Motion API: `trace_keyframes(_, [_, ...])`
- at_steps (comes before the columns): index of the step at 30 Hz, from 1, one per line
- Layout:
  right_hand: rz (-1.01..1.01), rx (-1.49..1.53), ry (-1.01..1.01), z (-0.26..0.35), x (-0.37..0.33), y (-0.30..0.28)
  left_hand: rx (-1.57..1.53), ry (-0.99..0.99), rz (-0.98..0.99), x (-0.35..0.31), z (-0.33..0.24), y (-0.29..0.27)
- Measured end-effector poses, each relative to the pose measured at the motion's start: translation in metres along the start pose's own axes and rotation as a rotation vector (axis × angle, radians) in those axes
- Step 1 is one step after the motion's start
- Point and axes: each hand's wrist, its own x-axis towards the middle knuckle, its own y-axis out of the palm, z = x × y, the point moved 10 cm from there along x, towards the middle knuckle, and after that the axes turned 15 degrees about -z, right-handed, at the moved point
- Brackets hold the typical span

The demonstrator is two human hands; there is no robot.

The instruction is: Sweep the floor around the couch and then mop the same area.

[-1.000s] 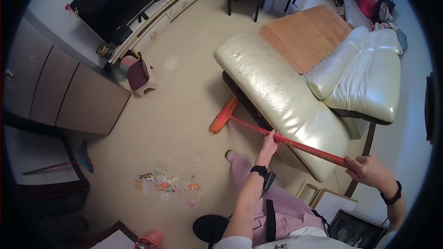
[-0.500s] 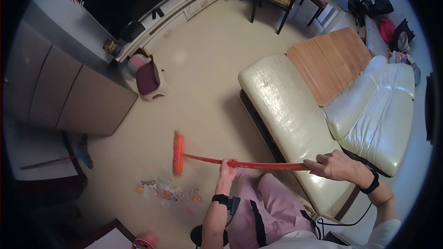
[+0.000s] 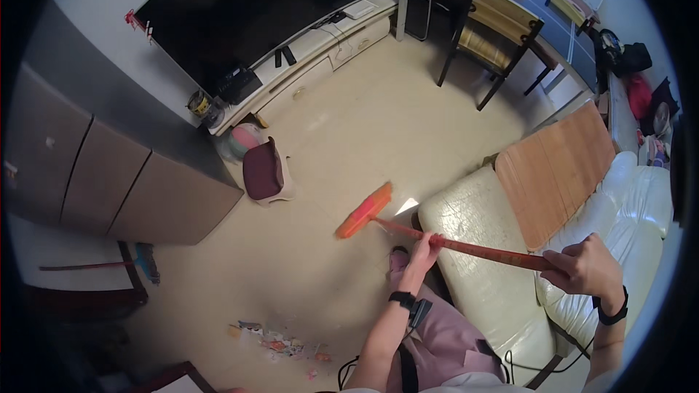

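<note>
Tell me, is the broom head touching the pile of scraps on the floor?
Apart. The head view shows the broom head near the sofa, with bare floor between it and the scrap pile.

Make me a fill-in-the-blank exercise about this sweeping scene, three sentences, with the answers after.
1. Both hands, the left hand and the right hand, grip the handle of an orange ____.
2. The pile of scraps lies on the ____.
3. A wooden mat lies on the cream ____.

Missing words: broom; floor; sofa.
</note>
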Motion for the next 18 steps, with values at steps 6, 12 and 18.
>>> trace_keyframes(6, [0.096,0.186,-0.413,0.042,0.110,0.022,-0.238,0.146,-0.197,-0.036,-0.104,-0.077])
trace_keyframes(12, [0.067,0.251,-0.814,0.125,0.209,0.044,-0.447,0.333,-0.263,-0.065,-0.218,-0.167])
trace_keyframes(18, [-0.125,0.425,-0.998,0.210,0.317,0.015,-0.772,0.359,-0.219,-0.118,-0.310,-0.179])
